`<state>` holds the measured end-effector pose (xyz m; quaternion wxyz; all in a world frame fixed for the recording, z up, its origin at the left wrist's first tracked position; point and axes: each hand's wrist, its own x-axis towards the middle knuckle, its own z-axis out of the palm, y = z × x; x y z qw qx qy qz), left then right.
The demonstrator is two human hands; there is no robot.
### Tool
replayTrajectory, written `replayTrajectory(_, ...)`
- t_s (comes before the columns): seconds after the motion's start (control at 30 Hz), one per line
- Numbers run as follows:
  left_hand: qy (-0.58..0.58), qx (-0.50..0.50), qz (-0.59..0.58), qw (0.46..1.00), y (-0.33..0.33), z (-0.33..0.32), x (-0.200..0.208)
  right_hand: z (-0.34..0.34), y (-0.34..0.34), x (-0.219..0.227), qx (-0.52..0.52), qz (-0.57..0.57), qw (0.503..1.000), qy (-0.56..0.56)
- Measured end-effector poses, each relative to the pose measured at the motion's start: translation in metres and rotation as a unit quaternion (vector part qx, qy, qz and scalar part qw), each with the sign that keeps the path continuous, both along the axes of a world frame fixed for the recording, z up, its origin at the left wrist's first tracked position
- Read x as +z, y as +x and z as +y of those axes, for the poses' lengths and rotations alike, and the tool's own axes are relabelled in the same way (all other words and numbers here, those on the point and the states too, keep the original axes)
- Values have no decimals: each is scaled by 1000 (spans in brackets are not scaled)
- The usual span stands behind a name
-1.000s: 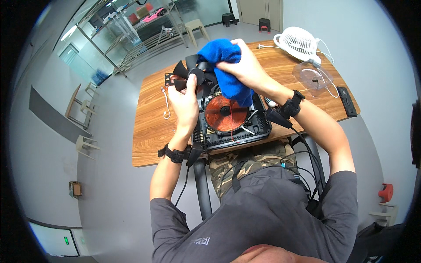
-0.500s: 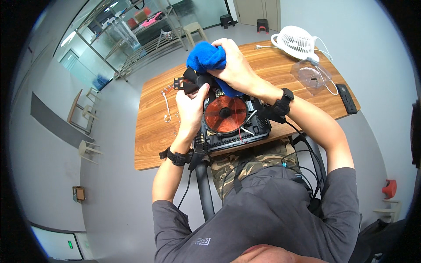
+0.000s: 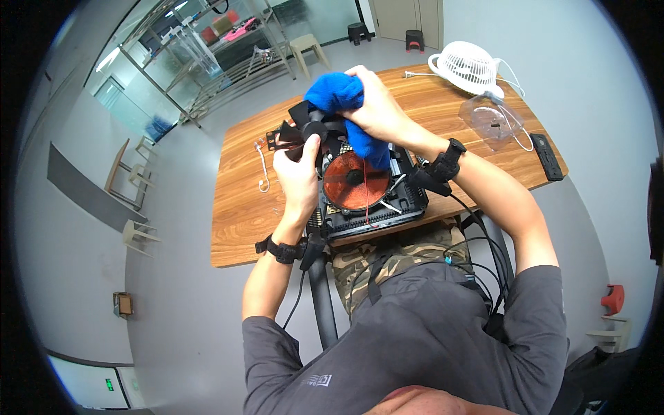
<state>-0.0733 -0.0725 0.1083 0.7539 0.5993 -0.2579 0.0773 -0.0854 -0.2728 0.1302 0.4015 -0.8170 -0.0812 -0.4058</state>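
Note:
My left hand [image 3: 297, 178] is closed round a small black cooling fan [image 3: 315, 131], its thumb pressed near the hub. The fan is held up above the far left part of an open black appliance housing [image 3: 377, 226]. Bunched in my right hand [image 3: 382, 114] is a blue cloth [image 3: 335, 90], which touches or nearly touches the fan's far side. Part of the cloth hangs down over the housing. Inside the housing lies a round copper coil [image 3: 337, 188] with a black centre, with a thin red wire across it. My left fingers are partly hidden behind the fan.
On the wooden table [image 3: 238, 228], a white fan [image 3: 470, 66] stands at the far right, near a clear plastic piece [image 3: 484, 123] and a black power strip [image 3: 547, 158]. A white wire [image 3: 263, 173] lies at the left. Black cables [image 3: 477, 214] run from my wrist straps.
The fan has turned and shifted slightly left in my left hand. My right hand has moved a little right with the cloth, whose loose end now hangs lower over the coil.

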Motion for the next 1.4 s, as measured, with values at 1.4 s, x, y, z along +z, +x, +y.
replayTrajectory(1.4,36,-13,20,999,47,11,20,-216,-2,-11,-309,192,904,-223)
